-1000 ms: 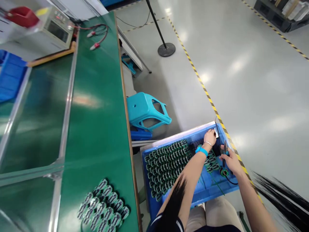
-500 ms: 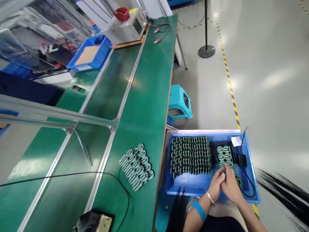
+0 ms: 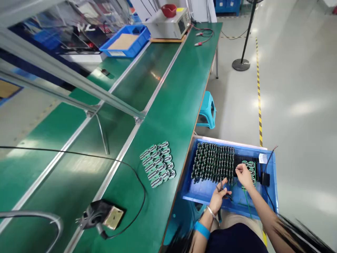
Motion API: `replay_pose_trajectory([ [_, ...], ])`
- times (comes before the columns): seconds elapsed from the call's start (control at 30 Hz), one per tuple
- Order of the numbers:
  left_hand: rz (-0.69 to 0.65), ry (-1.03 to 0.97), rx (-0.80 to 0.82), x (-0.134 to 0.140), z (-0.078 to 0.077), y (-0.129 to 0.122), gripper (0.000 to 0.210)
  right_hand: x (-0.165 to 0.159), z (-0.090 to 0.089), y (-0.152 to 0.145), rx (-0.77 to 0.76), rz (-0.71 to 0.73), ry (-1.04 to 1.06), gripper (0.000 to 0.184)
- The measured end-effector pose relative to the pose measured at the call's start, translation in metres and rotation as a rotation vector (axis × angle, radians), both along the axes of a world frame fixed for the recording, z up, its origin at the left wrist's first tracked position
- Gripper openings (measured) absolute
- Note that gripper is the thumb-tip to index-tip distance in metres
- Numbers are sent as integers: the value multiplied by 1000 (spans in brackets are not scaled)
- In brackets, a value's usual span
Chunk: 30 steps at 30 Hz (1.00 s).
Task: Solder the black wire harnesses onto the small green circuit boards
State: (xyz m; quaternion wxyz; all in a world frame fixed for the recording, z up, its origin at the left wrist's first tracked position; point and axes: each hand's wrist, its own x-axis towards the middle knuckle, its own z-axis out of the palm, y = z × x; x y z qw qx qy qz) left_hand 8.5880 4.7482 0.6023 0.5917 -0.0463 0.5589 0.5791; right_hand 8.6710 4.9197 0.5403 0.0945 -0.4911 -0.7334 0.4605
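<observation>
My left hand [image 3: 217, 199], with a blue wristband and a silver bracelet, holds pliers [image 3: 229, 197] with dark handles over the front of the blue tray [image 3: 193, 195]. My right hand [image 3: 244, 176] is above the right half of the tray, its fingertips pinched together. Whatever is between them is too small to make out. Under and beside that hand lies a panel of round green circuit boards [image 3: 252, 165]. To the left, packed rows of round circuit boards [image 3: 213, 161] fill much of the tray.
A black block with a cable [image 3: 265, 179] and a white paper slip [image 3: 262, 158] are at the tray's right. On the green bench [image 3: 171, 116] lie more circuit boards [image 3: 158, 163] and a black device [image 3: 101, 214]. A turquoise stool [image 3: 207, 110] stands beyond the tray.
My hands were together at the board panel and have separated. The left moved left with the pliers showing; the right moved up towards the packed rows. The view has shifted too.
</observation>
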Motion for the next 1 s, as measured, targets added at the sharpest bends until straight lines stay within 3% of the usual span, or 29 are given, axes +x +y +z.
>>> replay_pose_trajectory([
  [0.63, -10, 53, 42, 14, -21, 3, 63, -42, 2, -3, 291, -36, -124, 40],
  [1.0, 40, 16, 65, 13, -19, 4, 63, -61, 6, -8, 399, -79, -228, 52],
])
